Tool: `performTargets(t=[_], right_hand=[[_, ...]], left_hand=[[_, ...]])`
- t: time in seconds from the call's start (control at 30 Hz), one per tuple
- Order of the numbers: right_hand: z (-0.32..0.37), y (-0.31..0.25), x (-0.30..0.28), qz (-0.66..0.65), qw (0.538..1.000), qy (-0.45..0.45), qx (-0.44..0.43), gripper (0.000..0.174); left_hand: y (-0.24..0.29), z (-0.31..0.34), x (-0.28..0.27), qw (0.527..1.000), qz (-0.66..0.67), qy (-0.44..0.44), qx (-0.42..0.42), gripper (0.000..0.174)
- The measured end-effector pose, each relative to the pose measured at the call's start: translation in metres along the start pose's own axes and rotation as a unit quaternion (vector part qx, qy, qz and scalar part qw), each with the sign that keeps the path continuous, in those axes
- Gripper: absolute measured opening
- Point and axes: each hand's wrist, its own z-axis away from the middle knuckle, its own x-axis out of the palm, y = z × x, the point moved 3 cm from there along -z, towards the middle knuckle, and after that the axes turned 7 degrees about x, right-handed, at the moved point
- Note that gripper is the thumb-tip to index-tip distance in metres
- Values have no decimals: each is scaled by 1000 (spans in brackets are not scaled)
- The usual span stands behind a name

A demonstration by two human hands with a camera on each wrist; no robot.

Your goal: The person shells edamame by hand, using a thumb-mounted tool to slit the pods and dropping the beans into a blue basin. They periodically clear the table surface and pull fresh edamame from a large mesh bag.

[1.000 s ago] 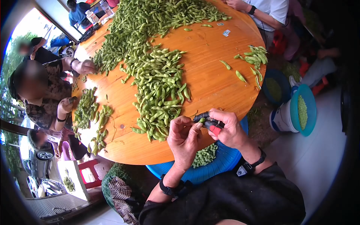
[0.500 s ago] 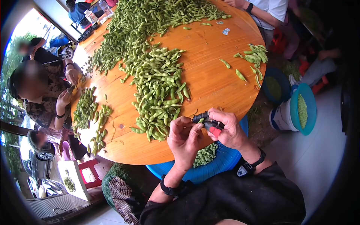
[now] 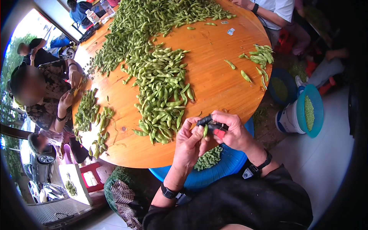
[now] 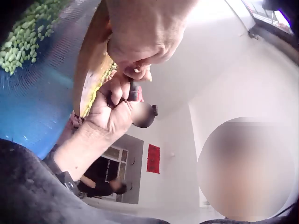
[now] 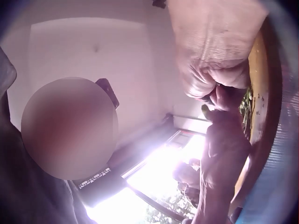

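The left hand point(image 3: 188, 143) pinches a green pod point(image 3: 206, 130) between thumb and fingers, above the near edge of the round wooden table. Touching it from the right, the right hand point(image 3: 237, 132) has curled fingers wrapped in black and red covering point(image 3: 219, 133); whether this is tape or a tool is unclear. In the right wrist view the pod point(image 5: 206, 112) pokes out between the two hands. Below them sits a blue basin point(image 3: 232, 162) with shelled beans point(image 3: 209, 159). The left wrist view also shows these beans point(image 4: 21, 44) beside the hands.
A large heap of pods point(image 3: 161, 76) covers the middle of the table point(image 3: 209, 82). Smaller piles lie left and at the right edge. A teal basin point(image 3: 317, 128) rests on a white bucket point(image 3: 289, 119) at right. Other people sit around the table.
The left hand has turned and its fingers have drawn in, and more of the pod shows, now upright. The right hand has barely moved. The person at left has reached back from the heap.
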Motion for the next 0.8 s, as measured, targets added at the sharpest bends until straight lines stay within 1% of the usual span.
performTargets(t=[0.03, 0.07, 0.1, 0.13, 0.17, 0.2, 0.27, 0.33, 0.37, 0.4, 0.43, 0.47, 0.53, 0.57, 0.6, 0.67, 0.7, 0.73, 0.8], right_hand=[[-3, 1, -2, 104, 990, 45, -85, 8], [-3, -2, -3, 206, 960, 89, -170, 10], [-2, -3, -5, 247, 947, 116, -169, 14], [-1, -5, -5, 247, 947, 116, -170, 14], [0, -8, -6, 213, 955, 138, -153, 13], [2, -10, -8, 178, 962, 160, -134, 11], [6, -19, -6, 194, 959, 158, -135, 14], [7, -32, 3, 272, 931, 130, -204, 21], [5, -28, 2, 306, 922, 109, -213, 29], [4, -26, 1, 306, 921, 109, -213, 29], [2, -25, 2, 324, 915, 107, -215, 29], [1, -23, 2, 341, 909, 104, -217, 29], [0, -20, 3, 347, 905, 104, -223, 29], [1, -19, 3, 367, 897, 106, -222, 29], [1, -19, 3, 387, 888, 109, -222, 29], [3, -22, 6, 378, 892, 107, -222, 29], [3, -23, 7, 369, 897, 105, -221, 29], [3, -22, 8, 370, 896, 106, -222, 29], [2, -20, 8, 332, 909, 107, -228, 29]], left_hand=[[2, -1, 7, 1000, -5, 2, 14, 27], [2, -1, 13, 1000, -5, 2, 15, 27], [3, 0, 18, 998, -34, 33, 36, 27], [5, 0, 19, 994, -63, 64, 57, 26], [5, 0, 15, 991, -92, 55, 75, 22], [6, 1, 9, 991, -92, 56, 75, 22], [7, 3, 2, 973, -215, 23, 80, 15], [4, 7, 5, 968, -233, 35, 86, 13], [2, 8, 3, 937, -322, 21, 135, 15], [1, 9, 0, 895, -408, 8, 182, 17], [3, 8, -4, 843, -491, -7, 219, 20], [6, 9, -3, 843, -491, -5, 220, 20], [13, 13, 7, 745, -611, -29, 266, 22], [12, 14, 9, 715, -632, -29, 299, 28], [13, 15, 10, 715, -632, -28, 299, 28], [15, 17, 16, 686, -652, -42, 319, 28], [17, 16, 12, 707, -642, -38, 292, 27], [19, 17, 11, 707, -642, -38, 294, 27], [20, 16, 8, 748, -599, -32, 284, 27]])
